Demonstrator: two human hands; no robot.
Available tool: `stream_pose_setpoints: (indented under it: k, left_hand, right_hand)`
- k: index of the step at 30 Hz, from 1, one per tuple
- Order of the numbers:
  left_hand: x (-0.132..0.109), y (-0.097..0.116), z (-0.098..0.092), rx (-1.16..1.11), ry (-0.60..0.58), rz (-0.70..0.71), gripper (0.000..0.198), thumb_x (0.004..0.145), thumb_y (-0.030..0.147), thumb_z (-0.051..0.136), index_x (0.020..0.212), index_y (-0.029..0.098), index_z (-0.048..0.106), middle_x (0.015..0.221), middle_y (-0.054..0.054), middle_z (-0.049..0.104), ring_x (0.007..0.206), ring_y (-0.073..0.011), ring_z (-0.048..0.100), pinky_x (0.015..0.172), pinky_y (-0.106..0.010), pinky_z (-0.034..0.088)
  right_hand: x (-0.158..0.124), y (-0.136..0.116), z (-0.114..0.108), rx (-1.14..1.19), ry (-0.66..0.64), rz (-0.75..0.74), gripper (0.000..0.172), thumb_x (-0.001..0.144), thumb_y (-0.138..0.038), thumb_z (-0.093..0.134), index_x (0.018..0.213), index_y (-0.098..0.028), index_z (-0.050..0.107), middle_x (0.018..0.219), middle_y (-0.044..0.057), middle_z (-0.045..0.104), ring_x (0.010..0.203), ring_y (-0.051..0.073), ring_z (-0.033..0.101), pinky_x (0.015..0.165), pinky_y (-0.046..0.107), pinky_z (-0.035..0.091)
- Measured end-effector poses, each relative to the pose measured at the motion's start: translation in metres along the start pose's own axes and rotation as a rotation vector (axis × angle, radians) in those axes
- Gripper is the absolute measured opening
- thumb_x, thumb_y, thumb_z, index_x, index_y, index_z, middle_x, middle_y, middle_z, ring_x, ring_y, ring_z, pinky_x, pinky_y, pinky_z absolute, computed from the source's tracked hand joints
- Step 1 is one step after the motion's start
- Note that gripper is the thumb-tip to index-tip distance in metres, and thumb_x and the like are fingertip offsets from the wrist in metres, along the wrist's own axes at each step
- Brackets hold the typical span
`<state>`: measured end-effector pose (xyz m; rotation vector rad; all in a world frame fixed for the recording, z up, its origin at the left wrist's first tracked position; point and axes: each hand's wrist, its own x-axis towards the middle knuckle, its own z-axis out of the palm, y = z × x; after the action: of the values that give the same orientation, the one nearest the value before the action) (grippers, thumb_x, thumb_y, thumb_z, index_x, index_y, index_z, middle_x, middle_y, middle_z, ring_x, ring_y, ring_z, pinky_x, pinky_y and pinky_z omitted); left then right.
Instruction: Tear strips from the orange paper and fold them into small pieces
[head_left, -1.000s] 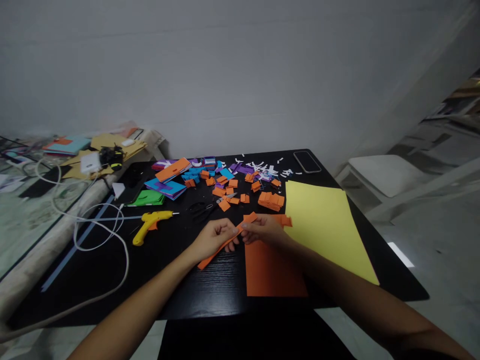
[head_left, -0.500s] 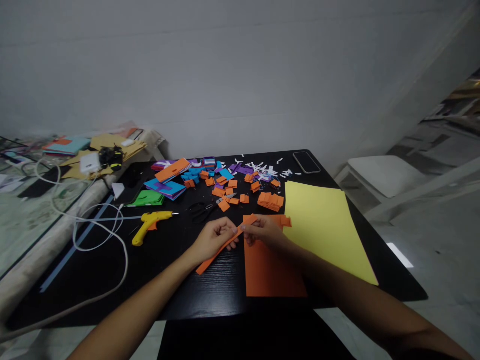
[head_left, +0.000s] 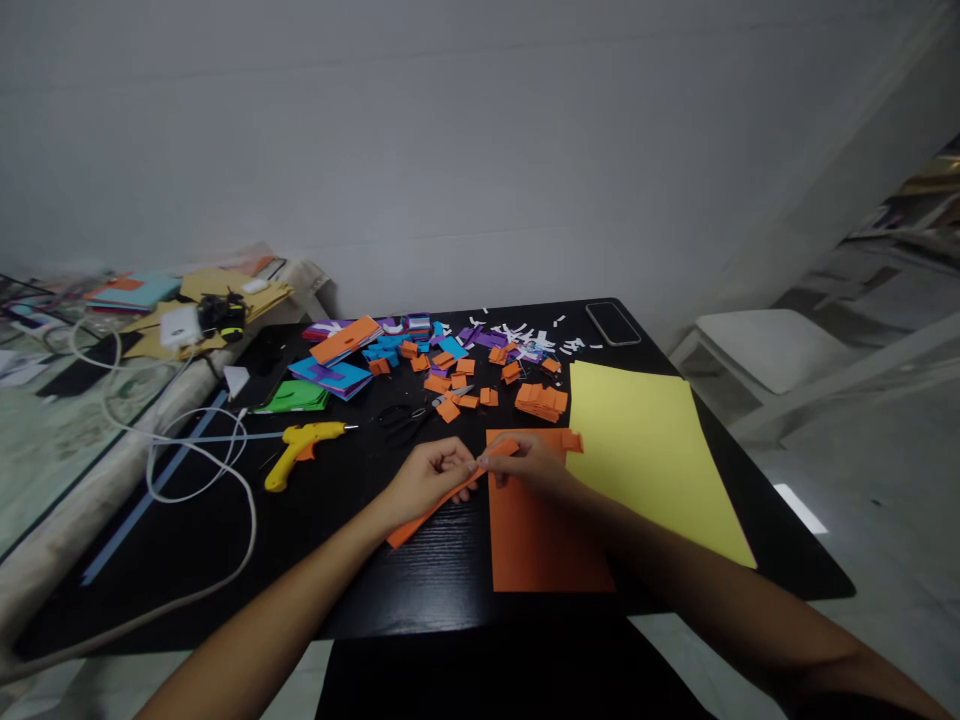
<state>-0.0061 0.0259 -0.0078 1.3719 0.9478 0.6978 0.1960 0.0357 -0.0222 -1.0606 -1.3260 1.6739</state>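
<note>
A pale, plain wall (head_left: pixel 480 150) stands behind a black tabletop (head_left: pixel 442 610), with a white chair (head_left: pixel 765 350) to the right, its lower part cut off by the tabletop's edge. Shelving at the far right is blurred and runs out of frame, and the clutter at the far left is hard to make out.

Near the front of the tabletop, the 2 hands work close together on 1 orange strip (head_left: pixel 409 530), which slants from lower left to upper right. The left hand (head_left: pixel 431 475) grips it along its middle, fingers curled and hiding part of its length. The right hand (head_left: pixel 529 462) pinches it near the upper end; some of its fingertips are tucked out of sight. The right hand and forearm also cover part of an orange sheet (head_left: pixel 551 560) lying flat underneath, and a small orange tab (head_left: pixel 574 442) shows at that sheet's top corner.

A large yellow sheet (head_left: pixel 645 440) lies to the right, partly covered by the right forearm, with a phone (head_left: pixel 613 324) beyond it. Scissors (head_left: pixel 405 430) lie ahead of the left hand, dark handles barely distinct from the black surface, blades partly covered by folded orange pieces (head_left: pixel 541 402). A yellow glue gun (head_left: pixel 300 450) and a looping white cable (head_left: pixel 251 510) lie to the left.
</note>
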Motion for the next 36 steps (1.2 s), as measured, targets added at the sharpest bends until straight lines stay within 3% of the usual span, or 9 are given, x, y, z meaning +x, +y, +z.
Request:
stream_pose_setpoints:
  k: [7,14,23,27,36]
  left_hand:
    - [0.001,0.002,-0.001,0.005,0.006,0.009,0.034,0.087,0.045,0.071,0.083,0.013,0.063,0.072,-0.003,0.069,0.055,-0.0101,0.065,0.055,-0.021,0.052]
    - [0.002,0.004,-0.001,-0.018,0.036,-0.021,0.035,0.083,0.045,0.074,0.081,0.013,0.062,0.07,-0.003,0.07,0.053,-0.0103,0.064,0.052,-0.021,0.052]
    - [0.003,0.003,0.0,-0.034,0.049,-0.016,0.042,0.082,0.052,0.073,0.081,0.012,0.062,0.07,-0.003,0.069,0.051,-0.0094,0.063,0.049,-0.02,0.05]
    - [0.003,0.004,0.0,-0.038,0.043,-0.04,0.041,0.084,0.052,0.072,0.081,0.012,0.061,0.071,-0.003,0.07,0.05,-0.0086,0.062,0.047,-0.019,0.049]
    - [0.004,0.006,-0.003,-0.047,0.04,-0.064,0.041,0.082,0.052,0.073,0.079,0.013,0.06,0.069,-0.003,0.07,0.049,-0.0086,0.062,0.046,-0.018,0.049]
  right_hand:
    - [0.002,0.004,-0.002,0.039,0.038,-0.001,0.024,0.072,-0.04,0.078,0.068,-0.017,0.072,0.054,-0.002,0.062,0.051,0.012,0.057,0.054,0.025,0.043]
    - [0.007,0.009,-0.004,0.054,0.043,0.031,0.046,0.074,-0.06,0.076,0.062,-0.017,0.066,0.054,0.0,0.063,0.048,0.012,0.059,0.05,0.025,0.045]
    - [0.006,0.009,-0.001,0.11,-0.09,0.135,0.05,0.065,-0.061,0.084,0.071,-0.014,0.071,0.063,0.002,0.07,0.052,0.012,0.064,0.056,0.026,0.055]
    - [0.007,0.006,-0.003,0.159,-0.02,0.102,0.049,0.062,-0.058,0.087,0.074,-0.014,0.071,0.068,0.003,0.072,0.056,0.012,0.065,0.061,0.03,0.058]
    - [0.008,0.002,-0.007,0.184,0.107,0.053,0.046,0.061,-0.056,0.088,0.067,-0.014,0.069,0.064,0.005,0.071,0.054,0.013,0.065,0.057,0.028,0.057]
